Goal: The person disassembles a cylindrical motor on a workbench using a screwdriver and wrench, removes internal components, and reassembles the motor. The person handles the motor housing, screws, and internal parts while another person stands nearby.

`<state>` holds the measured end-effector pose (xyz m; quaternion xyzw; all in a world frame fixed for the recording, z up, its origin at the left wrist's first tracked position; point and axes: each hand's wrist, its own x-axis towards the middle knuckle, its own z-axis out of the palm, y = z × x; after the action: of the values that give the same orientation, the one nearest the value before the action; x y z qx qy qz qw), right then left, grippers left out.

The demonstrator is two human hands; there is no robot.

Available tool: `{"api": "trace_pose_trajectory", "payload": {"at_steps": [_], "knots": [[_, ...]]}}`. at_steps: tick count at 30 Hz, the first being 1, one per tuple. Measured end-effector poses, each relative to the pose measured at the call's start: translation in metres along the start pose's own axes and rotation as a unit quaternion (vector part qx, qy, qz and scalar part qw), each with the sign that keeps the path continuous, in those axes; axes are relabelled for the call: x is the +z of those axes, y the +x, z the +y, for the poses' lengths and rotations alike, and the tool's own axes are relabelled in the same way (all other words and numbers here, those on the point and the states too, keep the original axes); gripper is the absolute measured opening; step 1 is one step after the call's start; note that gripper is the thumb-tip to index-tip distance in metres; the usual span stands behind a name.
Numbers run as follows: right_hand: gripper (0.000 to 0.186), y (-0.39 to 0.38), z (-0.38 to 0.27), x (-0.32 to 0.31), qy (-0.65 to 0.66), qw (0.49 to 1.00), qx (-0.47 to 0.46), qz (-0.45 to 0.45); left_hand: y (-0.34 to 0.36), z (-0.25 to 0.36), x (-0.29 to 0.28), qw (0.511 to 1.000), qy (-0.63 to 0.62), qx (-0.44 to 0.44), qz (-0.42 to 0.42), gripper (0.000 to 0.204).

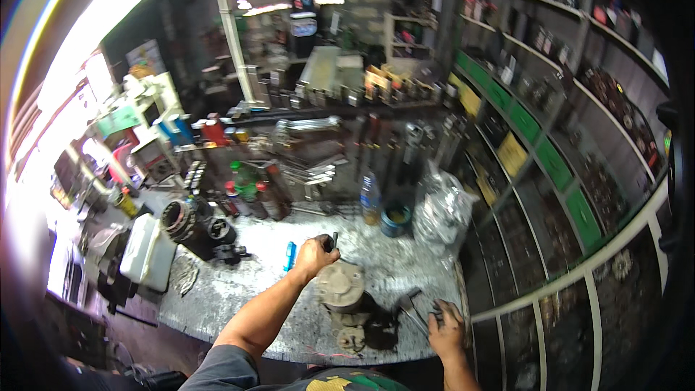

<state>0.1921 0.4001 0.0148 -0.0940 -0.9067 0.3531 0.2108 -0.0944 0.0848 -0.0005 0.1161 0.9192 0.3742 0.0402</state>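
Head camera view, looking down on a cluttered workshop bench: a person works over a grimy starter-type motor assembly (346, 297) that sits near the front edge of the speckled stone-topped bench (239, 297), between the two forearms. The left hand (316, 252) is closed in a fist around the handle of a slim tool (334, 239), possibly a screwdriver, whose end sticks up just above the knuckles; the hand hovers just above the round tan housing at the top of the assembly. The right hand (445, 326) rests at the bench's front right corner, fingers curled over a dark metal tool (413, 311), probably pliers or a wrench, lying just beside the assembly's dark lower part; whether it is truly gripped or only covered cannot be told.

By its looks, the assembly is cast metal, heavy and rigid, likely oily and slippery; the round housing or the dark body beneath it seems the surest place to hold, with a full palm rather than fingertips.

A blue pen-like object (289, 255) lies left of the fist. Farther back stand a blue tub (395, 221), a clear bottle (370, 199), a crumpled plastic bag (443, 210), green and red bottles (250, 192), a dark gear-like part (190, 221) and a white plastic container (145, 250). Stocked shelves (550, 152) curve along the right.
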Motion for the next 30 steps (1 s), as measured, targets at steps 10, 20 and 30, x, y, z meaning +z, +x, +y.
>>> {"api": "trace_pose_trajectory", "payload": {"at_steps": [10,20,30], "knots": [[0.041,0.084,-0.135,-0.010,0.136,0.976,-0.163,0.037,-0.095,0.088,-0.182,0.909,-0.154,0.195,0.333,0.022],[0.040,0.123,-0.268,0.015,0.373,0.884,-0.147,-0.239,-0.133,0.145,-0.154,0.885,-0.440,0.140,0.061,0.031],[0.018,0.159,-0.259,-0.059,-0.198,0.894,-0.370,-0.158,-0.161,0.121,-0.127,0.974,-0.080,0.210,0.031,0.085]]}}
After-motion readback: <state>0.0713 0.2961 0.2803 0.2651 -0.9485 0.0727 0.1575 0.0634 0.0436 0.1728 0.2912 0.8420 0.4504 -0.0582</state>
